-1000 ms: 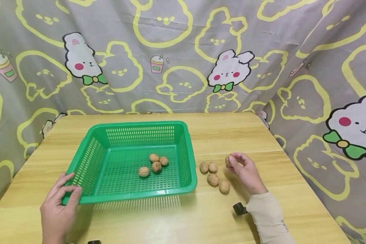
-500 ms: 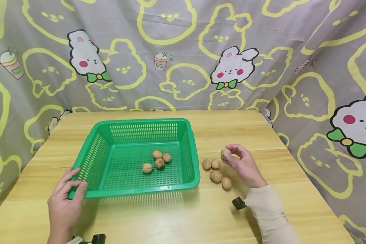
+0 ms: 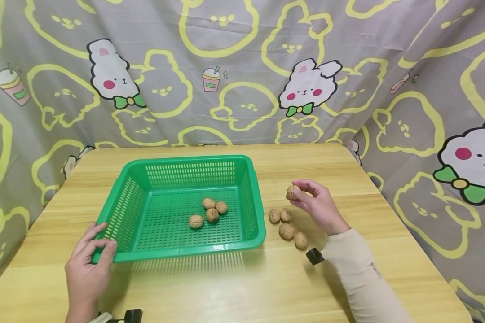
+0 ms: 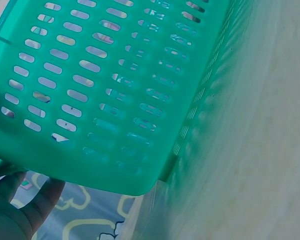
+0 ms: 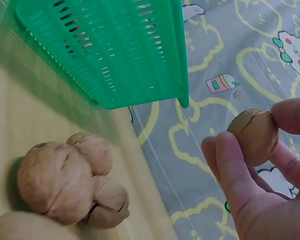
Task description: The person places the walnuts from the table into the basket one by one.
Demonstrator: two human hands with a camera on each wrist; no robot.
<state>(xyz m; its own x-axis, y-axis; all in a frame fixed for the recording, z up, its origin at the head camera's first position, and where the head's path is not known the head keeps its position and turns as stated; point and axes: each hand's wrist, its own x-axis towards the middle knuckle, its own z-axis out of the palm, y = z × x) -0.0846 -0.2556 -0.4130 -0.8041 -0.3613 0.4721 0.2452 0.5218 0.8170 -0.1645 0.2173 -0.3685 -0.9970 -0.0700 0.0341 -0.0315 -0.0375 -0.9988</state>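
Observation:
My right hand (image 3: 318, 205) pinches a walnut (image 5: 255, 136) between thumb and fingers, raised above the table to the right of the basket. A dark crack line runs over its shell. Several loose walnuts (image 3: 286, 231) lie on the table between that hand and the basket. My left hand (image 3: 90, 264) grips the near left corner of the green plastic basket (image 3: 194, 252), thumb and fingers at its rim. In the left wrist view only part of that hand shows, below the slotted basket wall (image 4: 80, 92). Several walnuts (image 3: 212, 215) sit on the basket floor, right of its middle.
The wooden table (image 3: 210, 296) carries everything; its far edge meets a grey curtain (image 3: 234, 40) with yellow cartoon outlines. Another stretch of curtain hangs along the right side. A black camera mount (image 3: 315, 256) sticks out from the right wrist, close to the nearest loose walnut.
My right hand has moved up and to the left with the walnut, away from the loose ones. The left hand keeps its hold on the basket corner; the view has shifted slightly.

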